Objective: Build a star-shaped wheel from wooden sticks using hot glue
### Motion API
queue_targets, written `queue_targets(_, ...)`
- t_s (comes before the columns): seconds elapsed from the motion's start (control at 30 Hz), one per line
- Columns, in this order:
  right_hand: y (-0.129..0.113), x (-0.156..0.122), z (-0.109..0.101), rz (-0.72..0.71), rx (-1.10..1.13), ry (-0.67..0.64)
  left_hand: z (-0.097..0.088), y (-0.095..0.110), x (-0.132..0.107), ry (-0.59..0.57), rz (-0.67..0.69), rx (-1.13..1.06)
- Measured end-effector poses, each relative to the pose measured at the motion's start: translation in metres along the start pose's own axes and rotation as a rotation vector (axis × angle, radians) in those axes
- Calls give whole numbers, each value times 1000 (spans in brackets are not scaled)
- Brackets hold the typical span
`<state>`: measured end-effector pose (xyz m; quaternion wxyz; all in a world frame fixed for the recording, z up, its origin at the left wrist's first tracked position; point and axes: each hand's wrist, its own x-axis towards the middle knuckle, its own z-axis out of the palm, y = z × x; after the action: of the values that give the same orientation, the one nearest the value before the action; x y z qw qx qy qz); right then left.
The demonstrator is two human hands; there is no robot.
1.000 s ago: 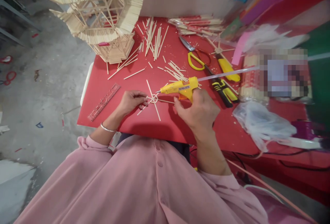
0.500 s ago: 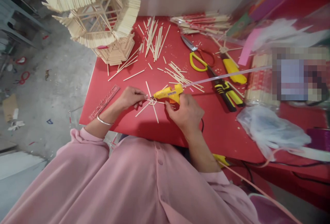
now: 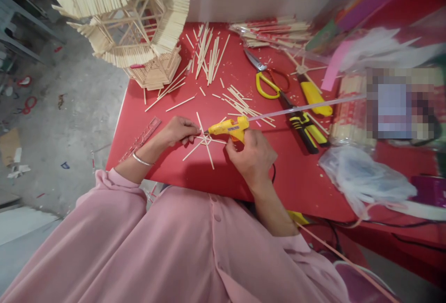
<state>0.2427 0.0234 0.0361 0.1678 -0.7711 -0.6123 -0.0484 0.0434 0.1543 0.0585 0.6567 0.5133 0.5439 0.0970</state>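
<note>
My right hand (image 3: 251, 157) is closed round the handle of a yellow glue gun (image 3: 228, 128), whose nozzle points left at the centre of a small star of crossed wooden sticks (image 3: 205, 141) lying on the red table (image 3: 174, 163). A clear glue stick (image 3: 306, 107) juts out of the gun's back to the right. My left hand (image 3: 178, 130) pinches the star's sticks from the left and holds them against the table.
A tall stick-built model (image 3: 132, 24) stands at the table's far left corner. Loose sticks (image 3: 207, 52), yellow scissors (image 3: 265, 80), yellow-handled tools (image 3: 308, 117), a red ruler (image 3: 141, 138) and a clear plastic bag (image 3: 362, 180) lie around. The floor drops away on the left.
My right hand has brought the glue gun left and down until its nozzle reaches the star's centre. My left hand has kept its hold on the sticks.
</note>
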Motion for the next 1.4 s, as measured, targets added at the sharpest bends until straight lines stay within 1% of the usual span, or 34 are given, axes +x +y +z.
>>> queue_targets(0.1,-1,1,-1,29,13,5,-1,-2,0,-27,-14,-35)
queue_targets(0.23,-5,3,-3,56,51,-45,-2,-2,-2,-45,-12,-13)
queue_targets(0.33,-6,1,-3,58,53,-68,-2,-2,-3,-37,3,15)
queue_targets(0.5,-4,-3,-2,9,-6,-32,-1,-4,-2,-1,37,37)
queue_targets(0.63,-4,-5,-2,-31,-46,1,1,-3,-2,-3,41,61)
queue_targets(0.77,-5,-5,-3,-36,-55,1,3,1,-5,-12,50,96)
queue_targets(0.87,-5,-5,-3,-21,-30,-17,4,3,-8,-20,80,164)
queue_targets(0.93,-6,-5,-2,-8,-12,-32,4,2,-8,-2,111,246)
queue_targets(1.03,-6,-5,0,-2,-5,-37,5,0,-6,70,197,409)
queue_targets(1.13,-6,-6,3,-26,-18,-12,6,-3,-4,124,277,535)
queue_targets(1.3,-4,-7,6,-79,-55,54,6,-1,-3,113,281,641)
queue_targets(1.4,-4,-7,6,-76,-53,55,7,2,-4,110,286,683)
